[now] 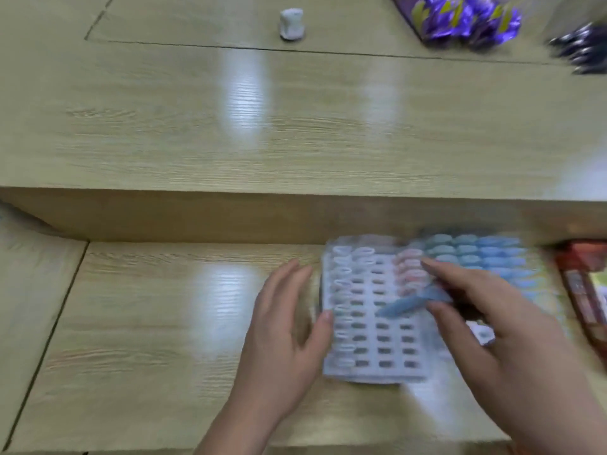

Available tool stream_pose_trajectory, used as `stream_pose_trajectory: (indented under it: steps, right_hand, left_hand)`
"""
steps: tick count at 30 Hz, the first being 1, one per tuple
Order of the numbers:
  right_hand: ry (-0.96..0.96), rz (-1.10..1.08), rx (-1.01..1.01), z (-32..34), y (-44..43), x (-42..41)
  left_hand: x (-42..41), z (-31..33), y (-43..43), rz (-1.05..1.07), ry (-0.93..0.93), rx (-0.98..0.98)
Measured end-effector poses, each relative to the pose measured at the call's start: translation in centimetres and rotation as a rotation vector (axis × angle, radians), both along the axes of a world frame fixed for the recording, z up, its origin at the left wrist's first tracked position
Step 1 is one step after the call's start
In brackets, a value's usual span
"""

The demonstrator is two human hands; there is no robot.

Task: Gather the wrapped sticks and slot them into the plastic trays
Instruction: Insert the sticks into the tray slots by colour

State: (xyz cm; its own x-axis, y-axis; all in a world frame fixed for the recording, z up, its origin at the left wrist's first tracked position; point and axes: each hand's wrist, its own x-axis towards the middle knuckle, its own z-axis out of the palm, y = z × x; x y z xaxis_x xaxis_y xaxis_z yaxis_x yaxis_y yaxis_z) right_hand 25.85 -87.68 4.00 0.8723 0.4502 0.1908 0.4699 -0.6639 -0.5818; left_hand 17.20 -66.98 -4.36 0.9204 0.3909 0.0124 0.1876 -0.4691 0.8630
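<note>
A clear plastic tray (pixel 377 362) with rows of slots lies on the lower wooden desk; some slots at its left column and upper right hold wrapped sticks. My left hand (pixel 285 326) rests against the tray's left edge, fingers straight, thumb touching the rim. My right hand (pixel 486 320) hovers over the tray's right side and pinches a blue wrapped stick (pixel 407 303) that points left over the slots. Behind it a second tray (pixel 486 254) is filled with blue and green wrapped sticks. The picture is blurred.
A raised wooden shelf (pixel 295 126) runs behind the trays. On it stand a small white object (pixel 290 24), purple wrapped packets (pixel 460 18) and dark items (pixel 581 50) at far right. A red-brown box (pixel 588 290) lies right of the trays.
</note>
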Motion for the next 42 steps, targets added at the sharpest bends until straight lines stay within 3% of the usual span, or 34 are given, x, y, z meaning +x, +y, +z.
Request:
stream_pose_trajectory:
  steps: [4, 7, 10, 16, 20, 27, 42]
  right_hand:
    - [-0.004, -0.134, 0.15, -0.5, -6.4, 2.6]
    - [-0.011, -0.199, 0.243, -1.3, -9.9, 3.9]
    - [0.009, -0.205, 0.307, -1.7, -11.9, 4.6]
    - [-0.016, -0.175, 0.286, -2.3, -13.7, 6.3]
    - [-0.027, -0.147, 0.248, -3.1, -14.0, 7.6]
    - [-0.02, -0.085, 0.195, -5.4, -13.6, 8.9]
    - [-0.221, 0.111, -0.096, -4.9, -13.6, 10.7]
  left_hand:
    - [3.1, 1.2, -4.6, -0.058, -0.019, 0.098]
    - [4.9, 1.8, -7.2, -0.088, -0.03, 0.325]
    - [6.4, 2.4, -8.6, -0.201, 0.028, 0.602]
    - [8.0, 2.8, -10.6, -0.477, 0.209, 0.879]
    - [8.8, 2.4, -12.1, -0.476, 0.277, 0.908]
    - [8.8, 1.1, -12.9, -0.439, 0.239, 0.894]
    - [9.1, 0.3, -12.6, -0.413, 0.188, 0.905]
